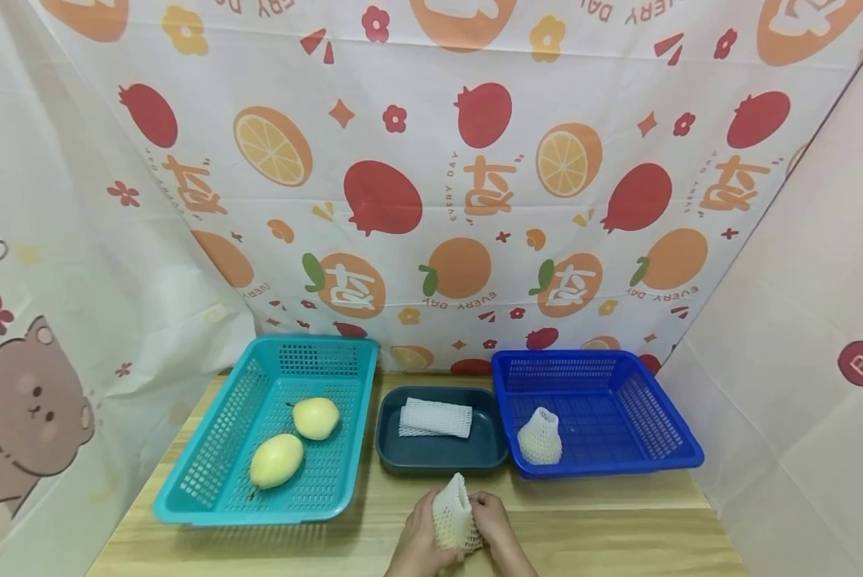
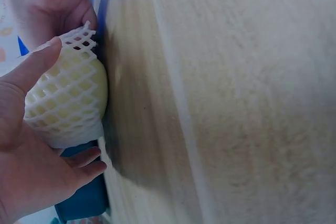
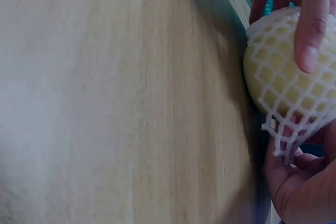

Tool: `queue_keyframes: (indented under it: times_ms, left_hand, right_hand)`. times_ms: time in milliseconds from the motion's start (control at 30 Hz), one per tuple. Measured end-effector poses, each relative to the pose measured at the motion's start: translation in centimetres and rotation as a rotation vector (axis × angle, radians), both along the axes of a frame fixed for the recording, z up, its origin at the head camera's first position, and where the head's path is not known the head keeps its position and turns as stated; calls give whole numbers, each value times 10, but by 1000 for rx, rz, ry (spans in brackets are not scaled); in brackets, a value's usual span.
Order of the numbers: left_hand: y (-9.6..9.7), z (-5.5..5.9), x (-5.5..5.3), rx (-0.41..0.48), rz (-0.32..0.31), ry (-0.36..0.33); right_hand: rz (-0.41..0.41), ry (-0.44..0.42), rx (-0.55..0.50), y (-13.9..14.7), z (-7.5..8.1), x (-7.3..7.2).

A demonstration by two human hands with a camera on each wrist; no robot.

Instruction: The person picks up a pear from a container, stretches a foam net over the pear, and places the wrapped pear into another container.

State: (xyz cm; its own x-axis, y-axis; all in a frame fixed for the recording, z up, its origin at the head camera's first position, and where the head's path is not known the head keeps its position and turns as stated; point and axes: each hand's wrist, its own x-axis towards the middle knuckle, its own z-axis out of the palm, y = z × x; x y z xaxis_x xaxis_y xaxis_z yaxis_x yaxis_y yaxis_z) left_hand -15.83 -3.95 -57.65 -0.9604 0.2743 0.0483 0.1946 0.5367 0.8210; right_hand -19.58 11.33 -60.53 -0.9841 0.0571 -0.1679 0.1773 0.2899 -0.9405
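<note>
A pale yellow pear point(image 3: 252, 81) sits inside a white foam net sleeve point(image 1: 449, 517), held close over the table's near edge in the head view. My left hand point(image 1: 418, 541) grips the sleeved pear from the left, its thumb lying across the mesh in both wrist views. On the other side, my right hand point(image 1: 494, 525) pinches the sleeve's loose edge, with fingertips under the mesh in the right wrist view. Part of the pear's smooth skin bulges out past the net on its table-facing side.
At left, a teal basket point(image 1: 159, 506) holds two bare pears point(image 1: 276, 461). Flat foam nets point(image 1: 438, 418) lie in a dark tray point(image 1: 441, 470) in the middle. The blue basket point(image 1: 679, 461) at right contains a netted pear point(image 1: 541, 442). A printed fruit curtain point(image 1: 431, 96) hangs behind.
</note>
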Motion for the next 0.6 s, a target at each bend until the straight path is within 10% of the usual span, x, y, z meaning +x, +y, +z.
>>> queue_keyframes:
  times_ms: [267,500,600]
  left_hand:
    - [-5,-6,-3,-18,-4,-45]
    - [-4,-17,-3,-16,21,123]
    - [-3,-14,-1,-32,40,115]
  right_hand:
    - [36,63,182,4,6,1]
    - [115,295,385,7,25,9]
    - [244,266,352,11,35,15]
